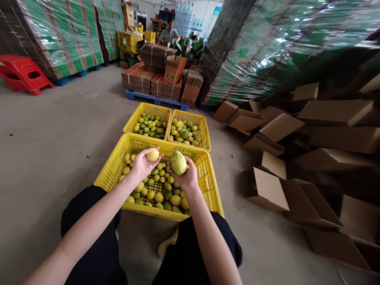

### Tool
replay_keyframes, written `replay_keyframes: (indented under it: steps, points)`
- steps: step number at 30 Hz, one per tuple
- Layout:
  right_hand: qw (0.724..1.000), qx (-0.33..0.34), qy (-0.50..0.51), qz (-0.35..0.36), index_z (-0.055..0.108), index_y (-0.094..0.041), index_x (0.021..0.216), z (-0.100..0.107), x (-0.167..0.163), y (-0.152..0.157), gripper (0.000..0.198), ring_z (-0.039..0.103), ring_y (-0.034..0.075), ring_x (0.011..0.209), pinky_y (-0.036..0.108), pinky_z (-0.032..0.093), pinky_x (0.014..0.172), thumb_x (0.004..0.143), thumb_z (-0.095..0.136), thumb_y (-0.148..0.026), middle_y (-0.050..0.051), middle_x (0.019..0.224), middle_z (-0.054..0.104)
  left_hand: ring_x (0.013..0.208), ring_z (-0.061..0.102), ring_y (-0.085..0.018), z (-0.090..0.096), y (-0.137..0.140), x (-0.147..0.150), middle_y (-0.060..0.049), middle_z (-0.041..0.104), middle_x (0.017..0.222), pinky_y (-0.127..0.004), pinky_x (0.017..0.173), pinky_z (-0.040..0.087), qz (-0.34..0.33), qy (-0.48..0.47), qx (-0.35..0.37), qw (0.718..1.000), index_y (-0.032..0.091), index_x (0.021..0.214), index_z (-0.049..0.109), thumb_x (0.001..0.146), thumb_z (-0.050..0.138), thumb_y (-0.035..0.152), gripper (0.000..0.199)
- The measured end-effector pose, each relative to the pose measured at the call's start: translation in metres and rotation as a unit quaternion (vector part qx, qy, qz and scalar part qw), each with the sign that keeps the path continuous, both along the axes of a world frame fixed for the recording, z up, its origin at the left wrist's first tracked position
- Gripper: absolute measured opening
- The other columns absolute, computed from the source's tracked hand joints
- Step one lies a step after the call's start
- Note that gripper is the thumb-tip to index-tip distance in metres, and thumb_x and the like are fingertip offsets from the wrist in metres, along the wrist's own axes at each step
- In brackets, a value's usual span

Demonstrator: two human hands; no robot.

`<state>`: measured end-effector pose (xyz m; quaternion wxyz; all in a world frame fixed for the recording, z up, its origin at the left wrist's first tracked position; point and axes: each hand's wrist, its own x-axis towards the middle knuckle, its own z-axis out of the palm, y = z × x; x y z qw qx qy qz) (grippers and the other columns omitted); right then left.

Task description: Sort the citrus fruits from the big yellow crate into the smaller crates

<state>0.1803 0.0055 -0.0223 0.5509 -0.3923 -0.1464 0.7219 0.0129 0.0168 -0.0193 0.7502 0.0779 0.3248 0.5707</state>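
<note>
A small yellow lemon (152, 154) rests in the upturned fingers of my left hand (143, 165), above the left part of the big yellow crate (214, 194). My right hand (190, 174) is wrapped round a larger, ridged green-yellow lemon (178, 163) with a knobby top end. Both hands are apart from each other and over the crate. Below them, many loose yellow and green lemons (158, 197) lie on the crate's slatted bottom. My right palm is partly hidden behind the big lemon.
Beyond stand two smaller yellow crates, left (127, 126) and right (207, 132), both holding lemons. Open cardboard boxes (268, 190) heap on the right. Flattened cartons (139, 79) lie on a blue pallet (142, 97). A red stool (22, 69) is far left. A person (170, 35) is behind.
</note>
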Motion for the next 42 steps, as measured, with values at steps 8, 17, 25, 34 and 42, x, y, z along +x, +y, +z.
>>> replay_keyframes:
  steps: [8,17,25,34,42]
  points:
    - [0.996,-0.017,-0.020,0.079,0.060,-0.021,0.076,0.002,-0.004,-0.001,0.024,0.067,0.023,0.060,0.027,0.047,0.039,0.076,0.064,-0.045,0.003,0.060,0.066,0.061,0.063,-0.014,0.004,0.000,0.002,-0.005,0.062,0.065,-0.021,0.055,0.056,-0.044,-0.003,-0.042,0.998,0.012,0.086,0.061,0.096,0.052,0.041,0.032]
    - [0.993,-0.002,-0.071,0.098,0.061,-0.020,0.088,-0.002,0.002,-0.006,0.026,0.066,0.019,0.059,0.026,0.049,0.043,0.076,0.066,-0.042,0.004,0.072,0.069,0.082,0.068,-0.015,-0.014,0.002,0.002,-0.007,0.071,0.095,-0.026,0.074,0.059,-0.027,0.086,0.068,0.994,0.015,0.099,0.064,0.088,0.068,0.031,0.020]
    - [0.777,0.324,-0.531,-0.097,0.052,-0.024,0.105,-0.008,0.004,-0.015,0.048,0.059,0.025,0.102,0.046,0.047,0.097,0.063,0.076,-0.026,0.004,0.106,0.060,0.118,0.059,-0.026,-0.011,-0.014,-0.001,-0.010,0.065,0.122,-0.039,0.094,0.055,0.018,0.421,0.372,0.827,0.020,0.107,0.066,0.071,0.082,0.031,0.040]
    - [0.842,0.296,-0.446,-0.069,0.059,-0.024,0.109,-0.008,0.002,-0.013,0.052,0.061,0.027,0.106,0.042,0.049,0.093,0.064,0.081,-0.035,0.005,0.112,0.065,0.112,0.061,-0.024,-0.016,-0.002,-0.004,-0.008,0.063,0.123,-0.038,0.098,0.052,0.007,0.339,0.286,0.896,0.021,0.109,0.072,0.069,0.082,0.032,0.043]
    - [0.974,0.168,-0.152,-0.008,0.064,-0.022,0.091,-0.002,-0.009,-0.019,0.033,0.064,0.017,0.076,0.027,0.048,0.070,0.063,0.079,-0.032,-0.002,0.085,0.071,0.106,0.067,-0.022,-0.015,-0.004,0.001,-0.009,0.070,0.119,-0.034,0.092,0.055,-0.023,0.183,0.128,0.974,0.019,0.115,0.070,0.087,0.063,0.028,0.031]
